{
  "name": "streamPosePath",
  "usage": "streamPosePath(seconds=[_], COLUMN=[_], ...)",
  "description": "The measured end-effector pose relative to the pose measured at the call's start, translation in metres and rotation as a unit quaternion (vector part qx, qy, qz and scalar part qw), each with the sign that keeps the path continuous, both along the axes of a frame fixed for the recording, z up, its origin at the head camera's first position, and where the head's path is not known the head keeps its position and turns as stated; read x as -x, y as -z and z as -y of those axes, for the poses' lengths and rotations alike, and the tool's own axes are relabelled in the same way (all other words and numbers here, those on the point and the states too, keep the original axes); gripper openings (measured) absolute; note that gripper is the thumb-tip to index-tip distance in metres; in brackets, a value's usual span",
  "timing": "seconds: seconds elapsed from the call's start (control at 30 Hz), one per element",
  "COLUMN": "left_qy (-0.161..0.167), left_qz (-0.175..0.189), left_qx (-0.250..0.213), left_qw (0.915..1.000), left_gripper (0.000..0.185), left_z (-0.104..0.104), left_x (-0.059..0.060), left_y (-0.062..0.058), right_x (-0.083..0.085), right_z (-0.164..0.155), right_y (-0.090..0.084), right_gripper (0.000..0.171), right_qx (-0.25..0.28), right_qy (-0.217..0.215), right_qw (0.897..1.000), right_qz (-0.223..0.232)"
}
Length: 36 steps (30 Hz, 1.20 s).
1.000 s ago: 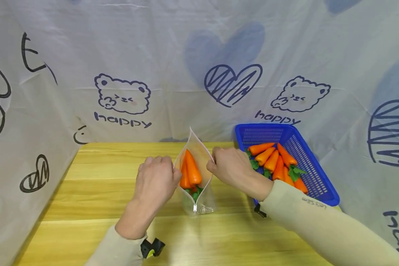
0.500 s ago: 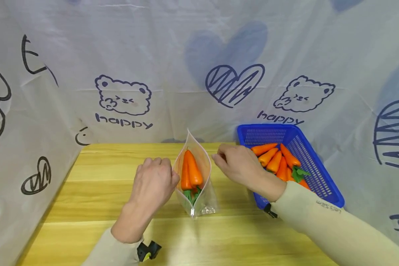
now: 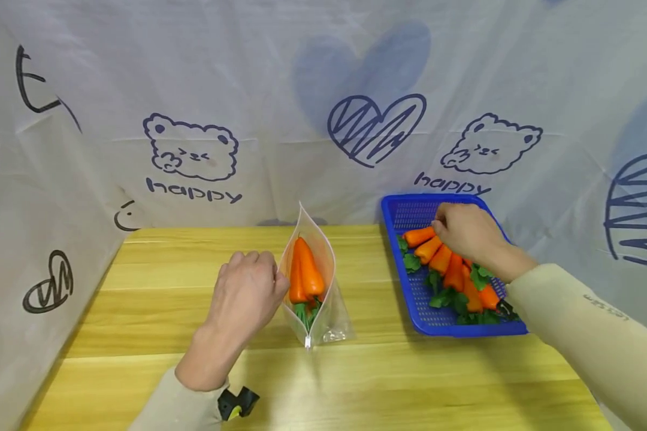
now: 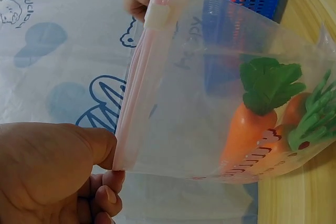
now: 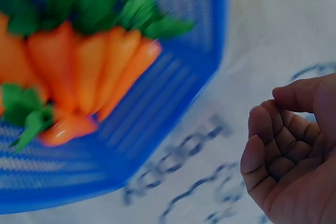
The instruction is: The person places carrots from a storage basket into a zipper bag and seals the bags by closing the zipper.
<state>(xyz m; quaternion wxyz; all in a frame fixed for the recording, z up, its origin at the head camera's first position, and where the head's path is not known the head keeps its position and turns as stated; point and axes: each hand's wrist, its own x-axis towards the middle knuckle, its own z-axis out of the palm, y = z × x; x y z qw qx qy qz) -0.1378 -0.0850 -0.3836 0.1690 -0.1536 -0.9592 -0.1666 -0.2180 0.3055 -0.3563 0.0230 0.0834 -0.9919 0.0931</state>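
Note:
My left hand (image 3: pixel 245 296) pinches the rim of a clear slider zip bag (image 3: pixel 341 317) between thumb and forefinger. The bag's mouth gapes, with its white slider (image 4: pixel 159 15) at the near end. Inside lie orange toy carrots (image 3: pixel 308 272), their green tops toward me; the left wrist view shows them through the plastic. Over the back right of a blue basket (image 3: pixel 460 330) hovers my right hand (image 3: pixel 471 234), fingers loosely curled around nothing in the right wrist view. Several more carrots (image 3: pixel 439 260) lie fanned out in the basket, some partly hidden by that hand.
Both things stand on a yellow wood-grain table (image 3: pixel 183 263), the basket at its right end. A white cloth (image 3: pixel 280 167) with bear and heart drawings hangs close behind and along the sides.
My right hand has let go of the bag's right rim and moved right, over the basket. The left hand keeps its pinch, and the bag still gapes.

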Motion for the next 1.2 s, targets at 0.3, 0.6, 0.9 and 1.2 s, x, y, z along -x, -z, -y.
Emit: streamPosePath(seconds=[0.3,0.6,0.9,1.2], left_qy=[-0.005,-0.009,-0.007,-0.010], left_qz=[0.043,0.063,0.071,0.077], left_qx=[-0.012,-0.016,-0.019,-0.023], left_qw=[0.9990,0.9978,0.9973,0.9967], left_gripper=[0.020,0.017,0.015,0.014], left_z=[-0.002,-0.001,-0.002,-0.002], left_x=[0.001,0.002,0.001,0.001], left_y=[0.001,0.001,0.002,0.002], right_x=[0.036,0.041,0.039,0.035], right_z=[-0.063,-0.083,-0.085,-0.081], right_y=[0.029,0.058,0.081,0.074], right_gripper=[0.021,0.021,0.025,0.020], right_qx=[-0.039,-0.064,-0.029,0.001], right_qy=[0.064,0.110,0.177,0.149], right_qw=[0.996,0.974,0.957,0.959], right_qz=[0.039,0.189,0.229,0.241])
